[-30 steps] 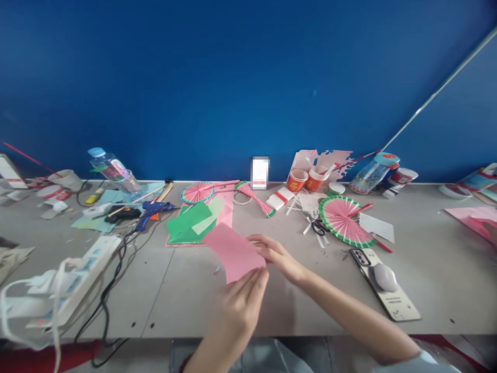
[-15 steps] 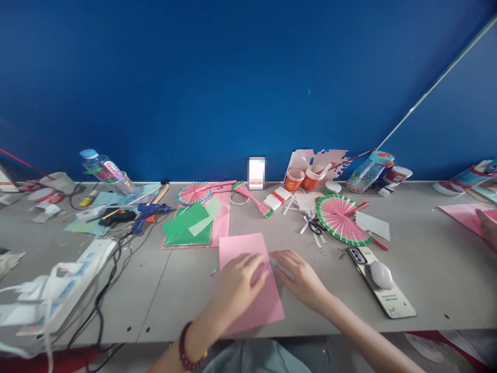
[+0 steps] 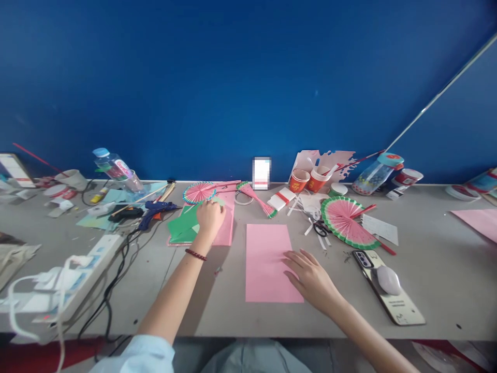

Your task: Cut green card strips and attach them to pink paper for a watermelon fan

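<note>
A pink sheet of paper (image 3: 267, 269) lies flat on the desk in front of me. My right hand (image 3: 308, 274) rests on its right edge with the fingers stretched out. My left hand (image 3: 210, 216) is over the stack of green paper (image 3: 180, 228) at the left, its fingers curled downward. A light green strip of paper (image 3: 196, 228) shows beside and partly beneath this hand. The fingertips are hidden, so I cannot make out what they hold. Pink paper (image 3: 227, 228) lies under the green stack.
A small round fan (image 3: 200, 192) and a watermelon-patterned fan (image 3: 347, 220) flank the middle. Scissors (image 3: 321, 228), paper cups (image 3: 300, 180) and a phone (image 3: 407, 308) with a mouse (image 3: 388, 281) are at right. A glue gun (image 3: 157, 211) and power strip (image 3: 91, 269) with cables are at left.
My left hand has left the pink sheet and reached forward-left to the green papers. My right hand now lies flat on the sheet, which has straightened and shifted right in view.
</note>
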Motion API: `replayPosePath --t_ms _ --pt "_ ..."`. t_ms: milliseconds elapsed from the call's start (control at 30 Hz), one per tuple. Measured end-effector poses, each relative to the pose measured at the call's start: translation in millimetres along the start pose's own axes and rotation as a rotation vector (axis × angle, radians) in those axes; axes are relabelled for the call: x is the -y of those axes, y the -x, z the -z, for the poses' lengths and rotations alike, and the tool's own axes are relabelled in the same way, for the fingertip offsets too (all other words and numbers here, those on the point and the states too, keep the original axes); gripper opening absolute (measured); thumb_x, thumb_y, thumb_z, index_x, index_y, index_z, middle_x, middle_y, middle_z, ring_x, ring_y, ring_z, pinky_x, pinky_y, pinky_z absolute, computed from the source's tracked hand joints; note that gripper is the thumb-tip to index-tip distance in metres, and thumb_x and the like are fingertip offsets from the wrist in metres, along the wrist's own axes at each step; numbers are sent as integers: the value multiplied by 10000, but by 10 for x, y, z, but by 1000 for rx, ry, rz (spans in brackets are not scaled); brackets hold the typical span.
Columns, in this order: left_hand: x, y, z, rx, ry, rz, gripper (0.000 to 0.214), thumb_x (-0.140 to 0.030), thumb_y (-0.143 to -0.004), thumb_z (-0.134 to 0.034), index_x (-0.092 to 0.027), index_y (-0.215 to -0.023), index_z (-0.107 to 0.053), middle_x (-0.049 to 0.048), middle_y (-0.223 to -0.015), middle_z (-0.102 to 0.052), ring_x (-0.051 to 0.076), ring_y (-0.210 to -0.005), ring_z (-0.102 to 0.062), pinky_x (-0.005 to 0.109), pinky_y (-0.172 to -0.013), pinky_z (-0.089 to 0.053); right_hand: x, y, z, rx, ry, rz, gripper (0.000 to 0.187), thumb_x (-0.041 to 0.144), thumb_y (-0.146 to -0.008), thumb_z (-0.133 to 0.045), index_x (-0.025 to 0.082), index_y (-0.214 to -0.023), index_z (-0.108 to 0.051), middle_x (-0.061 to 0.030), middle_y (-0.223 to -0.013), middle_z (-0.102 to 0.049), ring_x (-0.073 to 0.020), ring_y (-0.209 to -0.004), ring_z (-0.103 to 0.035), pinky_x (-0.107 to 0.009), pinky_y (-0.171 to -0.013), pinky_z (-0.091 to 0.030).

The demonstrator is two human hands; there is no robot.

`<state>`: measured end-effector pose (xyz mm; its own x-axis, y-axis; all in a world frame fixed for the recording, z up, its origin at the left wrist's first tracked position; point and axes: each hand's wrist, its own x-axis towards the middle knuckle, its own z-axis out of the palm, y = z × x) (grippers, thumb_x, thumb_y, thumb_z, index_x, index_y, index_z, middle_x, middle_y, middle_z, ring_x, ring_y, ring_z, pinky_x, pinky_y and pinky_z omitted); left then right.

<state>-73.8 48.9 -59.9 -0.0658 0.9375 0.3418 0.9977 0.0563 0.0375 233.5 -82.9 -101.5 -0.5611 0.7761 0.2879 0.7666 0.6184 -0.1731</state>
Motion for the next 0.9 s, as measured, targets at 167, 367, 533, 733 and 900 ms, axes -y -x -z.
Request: replayPosePath --t_ms 167,367,533,733,900 --pt "-32 -25 24 60 -29 -6 442 -445 -832 -474 -83 -793 -726 197 -795 -691 324 -857 -632 370 -703 -415 19 -59 33 -20 26 -32 219 222 -906 -506 194 -1091 -620 -95 -1151 -659 -242 -1064 -601 -467 -1002 -430" --pt "-77 -6 -59 118 1 24 359 -317 -844 -434 -111 -795 -724 177 -784 -700 290 -787 -647 337 -649 -386 56 -129 25 -22 37 -58 192 225 -904 -512 202 -1052 -633 -90 -1089 -670 -240 -1003 -613 -466 -984 -426" --pt "-30 -3 -44 68 94 110 266 -238 -827 -446 -170 -807 -702 112 -812 -711 228 -743 -637 287 -571 -322 60 -139 18 -10 15 -81 191 217 -897 -521 198 -1050 -634 -87 -1088 -670 -238 -1003 -613 -476 -996 -410" --pt "-133 116 169 -133 335 32 199 -242 -849 -458 -185 -855 -649 76 -867 -698 193 -766 -611 266 -616 -339 38 -166 27 5 -42 -116 194 208 -900 -502 196 -1034 -640 -88 -1045 -680 -243 -973 -622 -457 -937 -445" --pt "-398 323 628 -1 898 -181 188 -347 -895 -452 -193 -892 -559 15 -767 -636 118 -616 -549 218 -564 -353 1 -218 79 11 -98 -183 217 227 -904 -483 203 -1046 -645 -81 -1052 -681 -235 -979 -621 -399 -856 -481"
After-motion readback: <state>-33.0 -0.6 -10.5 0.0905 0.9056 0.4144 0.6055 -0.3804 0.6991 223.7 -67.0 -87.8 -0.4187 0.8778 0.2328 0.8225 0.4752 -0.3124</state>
